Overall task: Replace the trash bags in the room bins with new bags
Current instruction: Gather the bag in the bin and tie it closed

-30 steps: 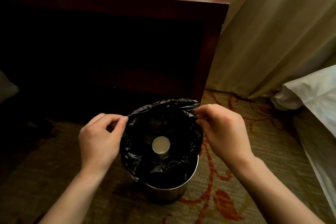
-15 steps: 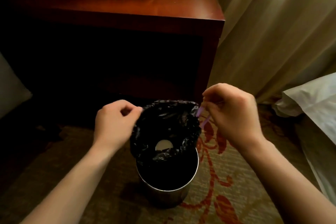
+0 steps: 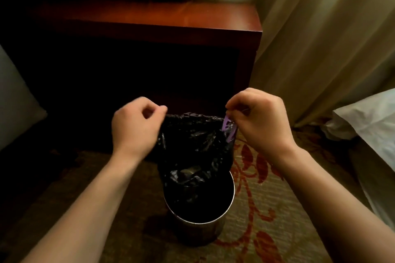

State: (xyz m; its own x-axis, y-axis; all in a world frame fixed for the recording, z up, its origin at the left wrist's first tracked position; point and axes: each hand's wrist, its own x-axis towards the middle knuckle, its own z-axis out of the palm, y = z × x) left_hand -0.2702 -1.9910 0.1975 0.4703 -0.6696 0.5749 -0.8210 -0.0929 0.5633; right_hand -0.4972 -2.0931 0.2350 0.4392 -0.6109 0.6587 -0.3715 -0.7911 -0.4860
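Our left hand (image 3: 136, 126) and right hand (image 3: 260, 121) pinch the bag (image 3: 192, 145). The bin (image 3: 198, 228) stands on patterned carpet (image 3: 267, 209) by a wooden table (image 3: 171, 17).

No words, labels, brands or numbers to read here. None legible on the black bag (image 3: 192, 145) or the metal bin (image 3: 201, 227).
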